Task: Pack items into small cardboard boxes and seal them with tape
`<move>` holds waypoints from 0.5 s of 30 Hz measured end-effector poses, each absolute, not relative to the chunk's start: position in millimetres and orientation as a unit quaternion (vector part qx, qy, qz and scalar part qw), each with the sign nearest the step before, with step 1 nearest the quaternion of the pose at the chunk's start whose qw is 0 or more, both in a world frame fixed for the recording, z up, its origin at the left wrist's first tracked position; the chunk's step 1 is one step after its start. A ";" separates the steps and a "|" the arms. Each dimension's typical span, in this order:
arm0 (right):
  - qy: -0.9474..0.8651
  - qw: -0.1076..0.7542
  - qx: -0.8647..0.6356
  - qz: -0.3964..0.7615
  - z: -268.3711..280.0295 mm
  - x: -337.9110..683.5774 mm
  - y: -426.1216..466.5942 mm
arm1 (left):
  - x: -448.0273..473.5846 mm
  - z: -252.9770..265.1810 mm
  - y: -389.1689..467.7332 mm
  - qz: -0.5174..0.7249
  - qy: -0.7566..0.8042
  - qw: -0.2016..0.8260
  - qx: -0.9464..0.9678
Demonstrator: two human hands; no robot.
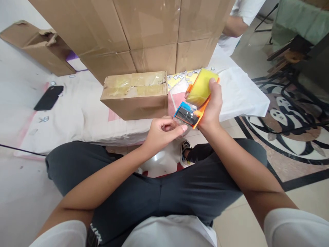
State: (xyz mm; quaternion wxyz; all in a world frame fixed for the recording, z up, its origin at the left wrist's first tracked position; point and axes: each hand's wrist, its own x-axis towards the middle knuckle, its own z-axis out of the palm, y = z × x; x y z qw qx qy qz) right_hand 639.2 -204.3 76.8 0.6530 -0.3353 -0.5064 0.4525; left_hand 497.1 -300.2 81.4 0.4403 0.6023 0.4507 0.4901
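Note:
My right hand (213,104) is wrapped around the orange handle of a tape dispenser (204,108), its thumb against the thick yellow tape roll (202,87). The dispenser's black and blue front end points down to the left. My left hand (164,132) is closed in a pinch just below that front end, on what looks like the clear end of the tape; the strip itself is hard to see. A closed cardboard box (136,103) stands on the cloth-covered surface (79,113), left of the dispenser, with tape along its torn-looking top seam.
Large taped cartons (151,31) are stacked behind the box. An open carton (48,51) and a black phone (48,97) lie to the left. A person's arm (235,25) shows behind the stack at right. My knees are below the surface's front edge.

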 end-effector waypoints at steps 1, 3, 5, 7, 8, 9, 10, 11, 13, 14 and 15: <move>-0.498 0.655 -0.335 0.460 77.8 639.1 -204.7 | 497.2 81.4 -300.3 0.491 0.448 0.443 0.602; -0.488 0.651 -0.344 0.468 78.6 639.5 -204.8 | 497.5 81.0 -300.4 0.493 0.443 0.446 0.601; -0.486 0.643 -0.366 0.465 78.0 640.5 -204.4 | 497.9 80.4 -300.6 0.494 0.442 0.444 0.602; -0.494 0.636 -0.382 0.454 76.9 641.5 -204.6 | 498.2 79.7 -300.9 0.497 0.442 0.436 0.606; -0.507 0.631 -0.380 0.448 76.4 641.8 -204.9 | 498.5 79.3 -301.1 0.498 0.443 0.429 0.610; -0.521 0.627 -0.373 0.443 76.1 641.8 -205.4 | 498.7 79.0 -301.3 0.501 0.443 0.421 0.613; -0.531 0.624 -0.362 0.444 76.0 641.7 -206.0 | 498.9 78.7 -301.6 0.504 0.444 0.410 0.617; -0.533 0.623 -0.353 0.451 76.1 641.3 -206.5 | 499.2 78.5 -301.8 0.507 0.446 0.398 0.620; -0.515 0.624 -0.354 0.470 76.3 640.5 -207.1 | 499.8 78.1 -302.4 0.511 0.451 0.375 0.629; -0.497 0.625 -0.363 0.480 76.3 640.3 -207.0 | 500.2 78.0 -302.8 0.512 0.453 0.366 0.632; -0.482 0.625 -0.376 0.486 76.0 640.4 -206.7 | 500.6 78.0 -303.2 0.513 0.454 0.359 0.634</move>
